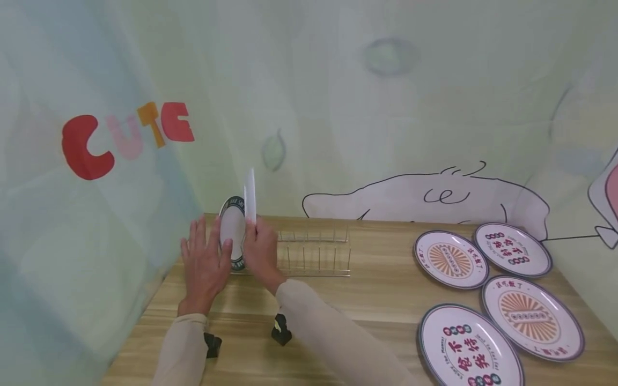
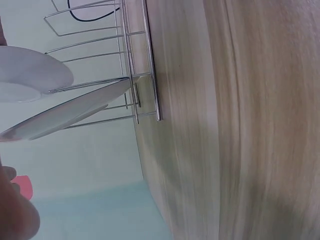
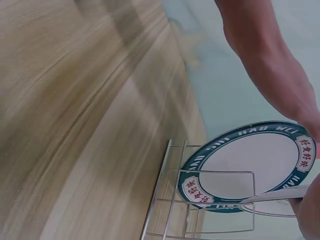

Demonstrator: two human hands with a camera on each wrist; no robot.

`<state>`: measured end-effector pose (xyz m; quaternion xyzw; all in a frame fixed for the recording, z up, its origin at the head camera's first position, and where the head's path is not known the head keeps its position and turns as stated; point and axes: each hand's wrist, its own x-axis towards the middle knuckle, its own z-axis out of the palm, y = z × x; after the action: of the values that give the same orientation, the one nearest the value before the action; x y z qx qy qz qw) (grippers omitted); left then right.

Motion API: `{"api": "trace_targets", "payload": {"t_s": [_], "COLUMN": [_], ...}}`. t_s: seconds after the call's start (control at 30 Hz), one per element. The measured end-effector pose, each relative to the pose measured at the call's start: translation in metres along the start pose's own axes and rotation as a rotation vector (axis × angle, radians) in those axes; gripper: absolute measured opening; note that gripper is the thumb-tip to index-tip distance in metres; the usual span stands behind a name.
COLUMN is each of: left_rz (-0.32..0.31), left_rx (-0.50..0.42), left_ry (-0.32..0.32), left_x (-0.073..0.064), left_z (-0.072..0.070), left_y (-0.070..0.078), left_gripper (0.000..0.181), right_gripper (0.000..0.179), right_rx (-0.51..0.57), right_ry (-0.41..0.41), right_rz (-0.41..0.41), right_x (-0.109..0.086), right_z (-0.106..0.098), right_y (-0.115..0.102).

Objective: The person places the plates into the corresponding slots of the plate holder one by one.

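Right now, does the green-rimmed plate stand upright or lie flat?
Upright: in the right wrist view, the plate stands on edge among the rack wires.

Pale green backdrop [image 1: 318,118], colourful CUTE lettering [image 1: 130,150] at left, outlined cartoon drawing [image 1: 410,199] low behind, wood-grain tabletop [image 1: 381,268]

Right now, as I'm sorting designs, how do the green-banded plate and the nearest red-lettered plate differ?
The green-banded plate stands on edge in the rack; the nearest red-lettered plate lies flat on the table. The green-banded plate's centre is blank; the red-lettered plate's carries lettering. Both are round.
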<state>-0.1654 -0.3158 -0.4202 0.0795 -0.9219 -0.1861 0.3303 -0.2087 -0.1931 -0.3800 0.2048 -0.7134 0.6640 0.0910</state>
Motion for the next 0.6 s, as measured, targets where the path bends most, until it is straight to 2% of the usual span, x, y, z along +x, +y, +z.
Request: {"api": "trace_targets", "payload": {"t_s": [0.13,0.37,0.6], "left_rz": [0.001,0.023,0.031], "left_rx": [-0.016,-0.071,-0.105], "left_ry": [0.009,0.029,0.044], "left_x": [-0.001,0.003,0.001], "left_z": [-0.001,-0.001,-0.001], "left_y": [0.0,-0.001,-0.002], "left_gripper": [0.056,0.054,0.051], "right_gripper": [0.032,0.035,0.031], "right_rx": [-0.001,0.114,0.033], "right_ry": [0.011,0.082,0.099], "right_rz": [0.004,-0.035,0.008], "right_x": [0.0,0.009,-0.001], "right_z": [-0.002,-0.006,0.006], "right_y": [-0.002,-0.023,-0.021]}}
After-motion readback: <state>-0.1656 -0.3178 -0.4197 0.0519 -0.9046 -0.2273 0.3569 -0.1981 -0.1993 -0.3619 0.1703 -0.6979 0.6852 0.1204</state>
